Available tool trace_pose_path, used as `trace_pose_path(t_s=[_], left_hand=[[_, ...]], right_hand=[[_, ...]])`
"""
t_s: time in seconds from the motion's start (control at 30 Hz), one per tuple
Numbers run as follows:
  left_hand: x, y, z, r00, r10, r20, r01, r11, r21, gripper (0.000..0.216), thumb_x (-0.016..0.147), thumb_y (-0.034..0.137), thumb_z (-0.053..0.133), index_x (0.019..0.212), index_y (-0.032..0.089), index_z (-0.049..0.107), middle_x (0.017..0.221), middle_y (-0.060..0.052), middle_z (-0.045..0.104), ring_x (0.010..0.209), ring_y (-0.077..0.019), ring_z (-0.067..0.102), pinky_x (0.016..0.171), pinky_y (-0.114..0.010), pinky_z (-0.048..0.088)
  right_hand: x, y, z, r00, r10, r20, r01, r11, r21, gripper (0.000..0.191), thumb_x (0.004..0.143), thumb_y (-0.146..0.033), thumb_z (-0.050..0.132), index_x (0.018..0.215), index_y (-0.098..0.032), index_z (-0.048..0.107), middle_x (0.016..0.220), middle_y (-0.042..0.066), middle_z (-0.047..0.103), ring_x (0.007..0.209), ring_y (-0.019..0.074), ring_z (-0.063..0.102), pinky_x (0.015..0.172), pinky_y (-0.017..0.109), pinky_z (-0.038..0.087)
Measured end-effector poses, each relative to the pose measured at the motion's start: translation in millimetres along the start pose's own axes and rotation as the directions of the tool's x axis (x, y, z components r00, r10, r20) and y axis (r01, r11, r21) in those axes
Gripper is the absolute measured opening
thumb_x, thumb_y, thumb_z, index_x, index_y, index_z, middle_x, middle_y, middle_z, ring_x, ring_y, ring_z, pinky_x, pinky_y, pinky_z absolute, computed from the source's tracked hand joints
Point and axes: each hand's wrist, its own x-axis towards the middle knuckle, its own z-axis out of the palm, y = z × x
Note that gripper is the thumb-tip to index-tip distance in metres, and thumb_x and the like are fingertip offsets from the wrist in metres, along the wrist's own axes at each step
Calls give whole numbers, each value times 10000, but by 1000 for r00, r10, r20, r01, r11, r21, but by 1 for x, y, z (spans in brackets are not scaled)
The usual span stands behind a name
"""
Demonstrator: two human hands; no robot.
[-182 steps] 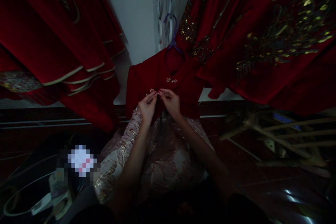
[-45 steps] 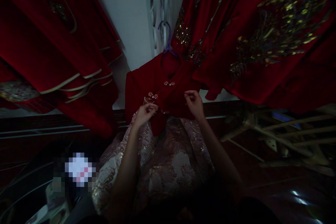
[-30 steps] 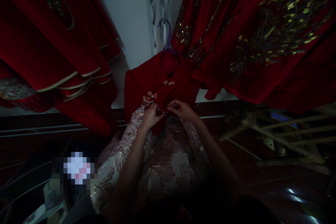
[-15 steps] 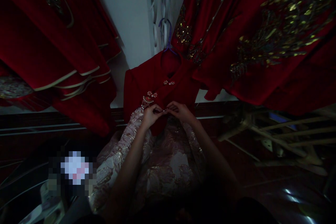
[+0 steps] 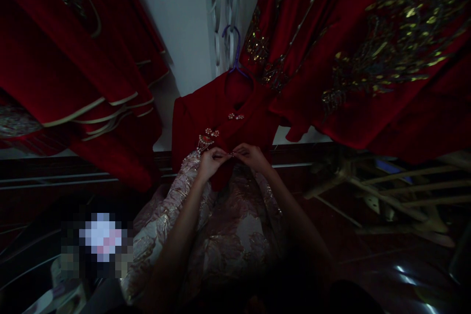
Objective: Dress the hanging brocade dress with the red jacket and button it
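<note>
A red jacket hangs in front of me on a purple hanger. Its front carries a beaded fastener near the collar and a beaded tassel ornament on the left side. Lower on the front, my left hand and my right hand meet, thumbs and fingers pinched together. Between the fingertips shows a small beaded fastener, mostly hidden by them. Beneath both forearms spreads a pale pink brocade garment with a metallic sheen.
Red garments with pale trim hang at left. More red garments hang at right, one with gold sequin embroidery. A wooden frame stands low at right. White metalwork runs up the wall. A blurred patch covers something lower left.
Both hands keep their pinch at the same spot on the jacket. The whole view has shifted very slightly, with things lying a little further left.
</note>
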Motion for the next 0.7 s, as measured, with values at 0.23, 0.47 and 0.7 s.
trace_pose_path(t_s=[0.23, 0.47, 0.7], left_hand=[[0, 5, 1, 1000, -11, 9, 11, 1000, -10, 311, 632, 361, 789, 758, 149, 600, 720, -13, 659, 677, -115, 633, 650, -218, 496], [7, 23, -3, 954, -234, -190, 117, 867, -484, 394, 696, 466, 716, 952, 175, 644, 972, -52, 686, 791, -129, 645, 754, -304, 554], [8, 31, -11, 935, -262, -238, 77, 808, -584, 281, 685, 358, 752, 896, 179, 704, 1060, -66, 702, 841, -123, 658, 874, -344, 528]], right_hand=[[0, -3, -3, 998, 9, 56, -9, 1000, 3, 158, 809, -272, 611, 934, -179, 634, 869, 43, 717, 812, 134, 681, 746, 255, 538], [-12, -20, -40, 930, 31, 367, -41, 999, 21, 208, 802, -315, 622, 937, -161, 657, 908, 60, 727, 833, 152, 682, 781, 294, 529], [-16, -27, -43, 901, 11, 434, -41, 997, 61, 218, 787, -343, 647, 926, -177, 667, 905, 45, 730, 839, 154, 683, 785, 299, 531]])
